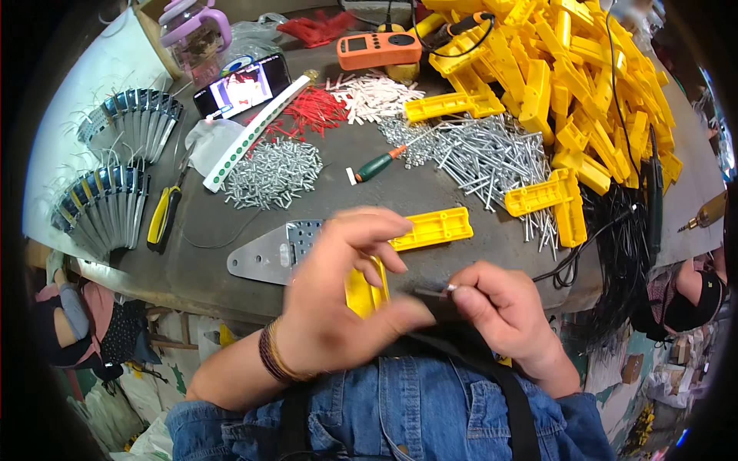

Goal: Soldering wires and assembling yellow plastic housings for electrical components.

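My left hand [338, 292] hovers over the near edge of the table, fingers spread and thumb apart, slightly smeared by motion, with nothing in it. Beneath it are a yellow plastic housing [360, 296], partly covered by the fingers, and a grey metal plate with holes [261, 257]. Another yellow plastic housing [442, 229] lies just beyond the fingertips. To the right, my right hand [503, 311] pinches a small thin dark piece with a white end [450, 289] between thumb and forefinger; its kind is too small to tell.
Heaps of screws [275, 173], long bolts [492, 154], red plugs [315, 111] and white plugs [377, 96] cover the table. Yellow housings [538, 92] pile up at the far right, beside black wires [623, 261]. A screwdriver [377, 165], pliers [163, 219], multimeter [379, 50] and phone [242, 86] lie around.
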The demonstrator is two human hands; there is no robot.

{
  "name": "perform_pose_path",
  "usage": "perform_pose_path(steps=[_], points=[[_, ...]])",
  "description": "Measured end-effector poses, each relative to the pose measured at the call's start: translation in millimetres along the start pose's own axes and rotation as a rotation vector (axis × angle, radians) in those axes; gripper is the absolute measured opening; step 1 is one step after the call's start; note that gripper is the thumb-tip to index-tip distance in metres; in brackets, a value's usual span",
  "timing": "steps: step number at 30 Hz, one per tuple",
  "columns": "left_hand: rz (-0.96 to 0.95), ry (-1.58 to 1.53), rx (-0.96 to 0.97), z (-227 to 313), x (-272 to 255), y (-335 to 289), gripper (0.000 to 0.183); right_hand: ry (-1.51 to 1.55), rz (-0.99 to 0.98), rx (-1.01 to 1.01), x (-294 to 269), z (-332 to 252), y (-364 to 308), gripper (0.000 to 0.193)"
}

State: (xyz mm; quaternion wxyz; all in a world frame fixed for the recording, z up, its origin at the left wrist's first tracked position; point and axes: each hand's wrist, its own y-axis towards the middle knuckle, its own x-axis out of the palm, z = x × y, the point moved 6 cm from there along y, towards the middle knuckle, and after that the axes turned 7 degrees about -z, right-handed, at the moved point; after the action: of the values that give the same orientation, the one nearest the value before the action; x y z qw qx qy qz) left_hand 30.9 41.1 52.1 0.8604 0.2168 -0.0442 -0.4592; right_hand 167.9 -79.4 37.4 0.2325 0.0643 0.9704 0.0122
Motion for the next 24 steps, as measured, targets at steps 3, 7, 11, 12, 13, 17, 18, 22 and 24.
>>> perform_pose_path(steps=[3,7,11,12,13,17,18,22,24], points=[[-0.391,0.603,0.180,4,20,-5,0.026,-0.125,-0.144,0.033,4,-3,3,0.011],[-0.334,0.570,0.200,3,20,-11,0.024,-0.286,-0.295,-0.037,17,-12,14,0.013],[-0.262,0.571,0.177,6,-3,-4,0.011,-0.103,-0.462,-0.042,29,17,20,0.023],[-0.196,0.616,0.197,5,-18,5,0.009,-0.103,-0.464,-0.043,25,21,21,0.023],[-0.058,0.667,0.158,-6,-45,20,0.007,0.054,-0.501,0.082,24,32,21,0.024],[-0.122,1.238,-0.012,-71,-132,92,0.011,0.577,-0.467,0.158,21,43,19,0.027],[-0.215,1.367,-0.124,-90,-148,101,0.013,0.632,-0.449,0.140,22,40,22,0.027],[-0.436,1.380,-0.229,-119,-159,121,0.010,0.657,-0.447,0.151,22,48,19,0.026],[-0.536,1.420,-0.388,-126,-158,124,0.011,0.668,-0.431,0.130,21,49,18,0.025]])
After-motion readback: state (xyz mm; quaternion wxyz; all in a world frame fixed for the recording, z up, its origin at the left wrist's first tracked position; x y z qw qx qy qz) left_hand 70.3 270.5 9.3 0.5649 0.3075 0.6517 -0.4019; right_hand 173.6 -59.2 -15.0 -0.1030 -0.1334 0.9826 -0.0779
